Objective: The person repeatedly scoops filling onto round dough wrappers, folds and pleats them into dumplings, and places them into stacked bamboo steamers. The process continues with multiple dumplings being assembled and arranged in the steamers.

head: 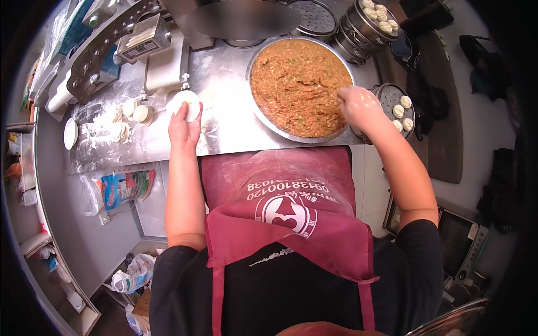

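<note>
On the left, my left hand (185, 126) holds a round dough wrapper (190, 105) on its palm and fingers, the thumb lying over it. My right hand (359, 105) is over the right rim of a large metal bowl (257, 112) full of reddish-brown minced filling (300, 88). Its fingers are bent inward; whether anything is between them cannot be told. Stacks of round wrappers (143, 114) rest on the floured metal table to the left. Just right of the bowl, a steamer tray (388, 94) holds several pleated buns (398, 111), partly behind my right forearm.
A dough-rolling machine (145, 40) stands at the table's back left. Stacked metal steamers (351, 40) with more buns (384, 27) are at the back right, beside a perforated steamer tray (313, 17). A white dish (71, 133) sits at the far left. The table's front edge runs before my apron.
</note>
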The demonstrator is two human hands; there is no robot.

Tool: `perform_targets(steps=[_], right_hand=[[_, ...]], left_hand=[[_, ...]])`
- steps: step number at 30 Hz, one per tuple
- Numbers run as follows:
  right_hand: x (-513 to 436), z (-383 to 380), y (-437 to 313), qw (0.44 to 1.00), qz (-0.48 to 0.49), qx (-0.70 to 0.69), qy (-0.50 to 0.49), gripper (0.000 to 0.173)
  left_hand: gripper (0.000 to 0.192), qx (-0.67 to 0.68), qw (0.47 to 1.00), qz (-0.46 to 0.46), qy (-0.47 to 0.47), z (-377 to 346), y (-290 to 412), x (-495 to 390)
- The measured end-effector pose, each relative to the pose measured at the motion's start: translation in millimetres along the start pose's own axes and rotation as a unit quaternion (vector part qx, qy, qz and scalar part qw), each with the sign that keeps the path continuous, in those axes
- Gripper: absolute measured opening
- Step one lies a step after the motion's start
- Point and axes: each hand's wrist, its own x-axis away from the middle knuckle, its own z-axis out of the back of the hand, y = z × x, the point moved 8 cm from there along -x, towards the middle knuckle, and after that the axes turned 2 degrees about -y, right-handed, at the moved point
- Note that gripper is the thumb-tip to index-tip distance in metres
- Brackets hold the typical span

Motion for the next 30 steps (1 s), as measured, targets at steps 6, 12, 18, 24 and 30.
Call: perform_targets(steps=[6, 12, 18, 24, 30], right_hand=[[-24, -50, 5, 0.995, -0.088, -0.037, 0.025, 0.022], [-29, -65, -3, 0.934, -0.16, -0.315, -0.047, 0.023], [-41, -86, -5, 0.79, -0.212, -0.575, -0.02, 0.016], [-33, -42, -16, 0.876, -0.089, -0.461, 0.111, 0.025], [8, -8, -54, 0.937, 0.003, -0.217, 0.272, 0.024]], left_hand=[[0.032, -0.151, 0.987, 0.048, -0.013, -27, -27, 15], [0.037, -0.043, 0.992, 0.119, -0.021, -47, -50, 33], [0.032, -0.021, 0.991, 0.134, -0.003, -113, -68, 45], [0.03, -0.047, 0.992, 0.11, -0.031, -166, -128, 18], [0.033, 0.126, 0.972, 0.186, -0.066, -226, -165, 42]])
